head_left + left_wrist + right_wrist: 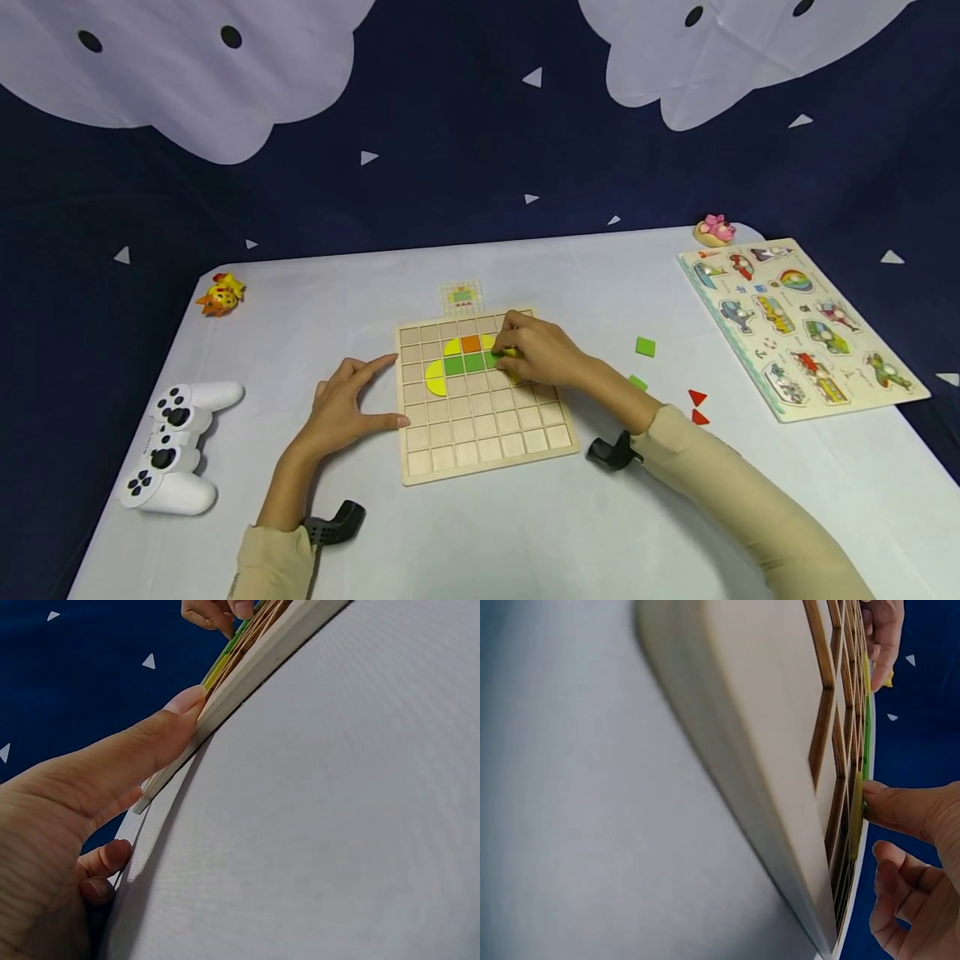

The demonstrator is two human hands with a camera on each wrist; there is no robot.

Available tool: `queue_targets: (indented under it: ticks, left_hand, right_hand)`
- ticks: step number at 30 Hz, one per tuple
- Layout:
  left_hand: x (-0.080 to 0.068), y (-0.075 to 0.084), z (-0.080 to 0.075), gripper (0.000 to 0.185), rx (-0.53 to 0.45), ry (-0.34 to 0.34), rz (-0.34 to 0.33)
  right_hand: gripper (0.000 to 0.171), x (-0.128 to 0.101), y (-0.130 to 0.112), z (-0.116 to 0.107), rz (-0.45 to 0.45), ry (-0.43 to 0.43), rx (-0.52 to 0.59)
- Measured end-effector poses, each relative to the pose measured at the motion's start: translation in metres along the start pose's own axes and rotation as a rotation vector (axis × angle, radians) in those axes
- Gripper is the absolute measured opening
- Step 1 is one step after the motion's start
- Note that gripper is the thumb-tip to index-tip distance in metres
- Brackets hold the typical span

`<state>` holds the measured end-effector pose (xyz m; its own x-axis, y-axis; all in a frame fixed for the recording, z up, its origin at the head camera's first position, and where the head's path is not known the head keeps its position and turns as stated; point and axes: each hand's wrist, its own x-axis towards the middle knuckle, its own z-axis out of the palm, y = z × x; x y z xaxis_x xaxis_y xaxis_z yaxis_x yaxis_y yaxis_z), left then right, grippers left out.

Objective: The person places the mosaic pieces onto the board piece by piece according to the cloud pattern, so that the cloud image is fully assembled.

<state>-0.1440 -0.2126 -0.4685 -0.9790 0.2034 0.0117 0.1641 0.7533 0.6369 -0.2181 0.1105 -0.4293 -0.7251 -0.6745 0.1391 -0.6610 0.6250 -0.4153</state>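
A wooden grid board (491,425) lies on the white table. Set in its cells are an orange square (470,343), a row of green squares (463,363) and yellow rounded pieces (436,378). At the board's left edge rests my left hand (347,406), thumb and index finger spread apart; the left wrist view has the thumb (161,735) against the rim. My right hand (543,352) reaches over the upper right cells, its curled fingertips pinching the rightmost green square. Those fingers partly cover a yellow piece (856,817) beside it, which the right wrist view shows near the thumb.
Behind the board lies a small pattern card (462,297). Loose green squares (645,346) and red triangles (698,407) are to the right, near a picture puzzle (806,325). A white game controller (176,446) sits at left; small figurines (222,294) occupy the back corners.
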Motion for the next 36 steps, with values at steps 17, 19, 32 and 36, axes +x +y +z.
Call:
queue_targets:
  ticks: [17, 19, 32, 36]
  left_hand:
    - [-0.002, 0.001, 0.002, 0.098, 0.015, 0.002, -0.014]
    - [-0.002, 0.001, 0.002, 0.097, 0.019, 0.004, -0.010]
    - [-0.002, 0.001, 0.001, 0.098, 0.014, 0.005, -0.008]
    - [-0.001, 0.002, 0.001, 0.099, 0.016, -0.001, -0.016]
  right_hand:
    - [0.027, -0.006, -0.001, -0.002, 0.002, 0.056, -0.072]
    - [0.029, -0.011, -0.001, -0.007, 0.013, 0.078, -0.071]
    - [0.033, -0.062, 0.032, -0.036, 0.151, 0.119, -0.092]
    - [0.033, -0.079, 0.043, -0.042, 0.189, 0.129, -0.114]
